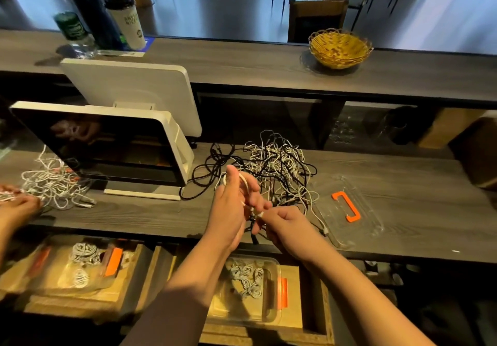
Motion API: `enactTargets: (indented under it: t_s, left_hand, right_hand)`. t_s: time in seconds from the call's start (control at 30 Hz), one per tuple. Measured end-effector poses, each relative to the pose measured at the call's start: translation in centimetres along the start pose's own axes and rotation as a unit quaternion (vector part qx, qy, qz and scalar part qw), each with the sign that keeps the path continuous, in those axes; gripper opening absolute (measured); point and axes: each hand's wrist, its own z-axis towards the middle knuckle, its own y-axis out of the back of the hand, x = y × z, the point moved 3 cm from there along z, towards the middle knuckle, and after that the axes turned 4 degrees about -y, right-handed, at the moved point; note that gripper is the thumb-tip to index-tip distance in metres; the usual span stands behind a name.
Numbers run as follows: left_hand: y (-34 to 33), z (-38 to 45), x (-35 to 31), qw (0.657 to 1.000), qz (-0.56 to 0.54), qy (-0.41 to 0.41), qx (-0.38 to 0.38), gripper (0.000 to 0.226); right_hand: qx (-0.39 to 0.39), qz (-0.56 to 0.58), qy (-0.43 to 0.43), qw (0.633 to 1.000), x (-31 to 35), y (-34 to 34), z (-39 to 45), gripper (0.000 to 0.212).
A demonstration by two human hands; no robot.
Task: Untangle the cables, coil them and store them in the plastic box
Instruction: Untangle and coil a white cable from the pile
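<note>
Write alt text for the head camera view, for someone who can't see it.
A person's left hand and right hand wind a white cable over a dark wooden counter, in front of a tangled pile of black and white cables. A clear lid with an orange handle lies to the right; a plastic box with coiled cables sits below.

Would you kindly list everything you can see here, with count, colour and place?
Tangled cables: one heap, black and white, desk centre.
White cable: one, looped round the left hand.
White cable pile: one, desk left.
Lid: one, clear with orange handle, desk right.
Plastic box: one, clear, orange clip, below desk, holding coiled cables.
Second box: one, clear, lower left, coiled cables inside.
Screens: two, white, back to back.
Basket: one, yellow, counter.
Cup: one, white, black lid, counter.
Bottle: one, green label, counter.
Another person's hand: far left.
Left hand: holds the cable.
Right hand: pinches the cable end.
</note>
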Motion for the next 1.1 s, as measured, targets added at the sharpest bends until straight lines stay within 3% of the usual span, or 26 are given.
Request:
enactTargets:
  t_s: [0.3, 0.4, 0.57, 0.67, 0.8, 1.0, 1.1]
  left_hand:
    - [1.3, 0.6, -0.6, 0.999, -0.044, -0.004, 0.004, 0.059]
    - [1.5, 0.8, 0.0, 0.999, -0.041, 0.005, -0.004, 0.061]
    - [1.4, 0.9, 0.9, 1.000, 0.015, 0.014, 0.010, 0.061]
    - [1.4, 0.7, 1.8, 0.991, 0.127, 0.020, 0.026, 0.058]
    - [1.2, 0.6, 2.9, 0.957, 0.266, 0.059, 0.101, 0.064]
    - [0.8, 0.2, 3.7, 0.924, 0.233, 0.193, 0.233, 0.099]
    - [0.7, -0.2, 3.6, 0.898, 0.232, 0.264, 0.264, 0.117]
  right_hand:
    - [0.011, -0.155, 0.000, 0.988, -1.3, -2.3, -1.2, 0.052]
    - [0.007, -0.236, 0.001, 0.972, -1.0, -3.5, -1.6, 0.043]
    - [-0.027, -0.381, 0.035, 0.924, -0.8, -5.4, -1.7, 0.032]
    - [-0.027, -0.441, 0.051, 0.896, -0.5, -5.8, -1.8, 0.039]
    - [-0.017, -0.402, 0.085, 0.911, 0.3, -5.3, -2.4, 0.028]
    - [-0.056, -0.350, 0.107, 0.929, 0.5, -3.0, -2.3, 0.019]
    - [-0.126, -0.384, 0.146, 0.903, 1.3, -1.6, -2.4, 0.016]
